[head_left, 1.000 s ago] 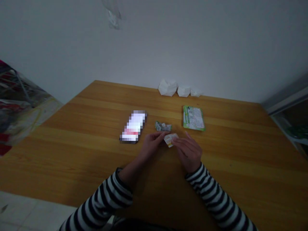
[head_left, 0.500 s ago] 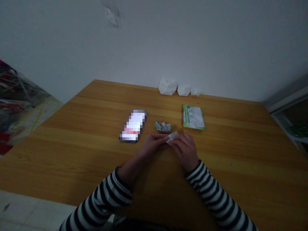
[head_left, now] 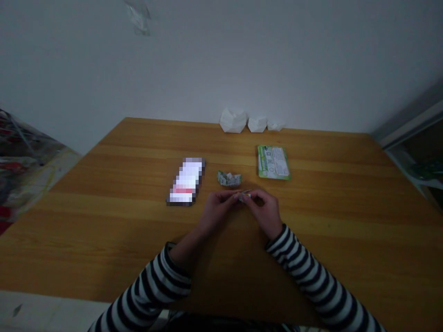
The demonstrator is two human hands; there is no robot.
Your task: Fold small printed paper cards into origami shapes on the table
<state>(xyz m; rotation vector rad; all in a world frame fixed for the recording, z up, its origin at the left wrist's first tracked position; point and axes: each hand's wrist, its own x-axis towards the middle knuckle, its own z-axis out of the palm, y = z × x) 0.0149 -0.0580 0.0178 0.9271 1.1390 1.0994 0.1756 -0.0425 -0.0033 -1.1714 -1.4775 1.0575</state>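
Pinching one paper slip (head_left: 245, 197): left hand (head_left: 218, 213), right hand (head_left: 265, 213).

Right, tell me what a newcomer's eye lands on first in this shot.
The brightest thing is the pixelated white-and-pink rectangle lying left of centre on the wooden table. Next come the left hand and right hand in black-and-white striped sleeves, meeting at the fingertips on a small folded slip near the table's middle. Along the far edge, white crumpled lumps sit against the wall.
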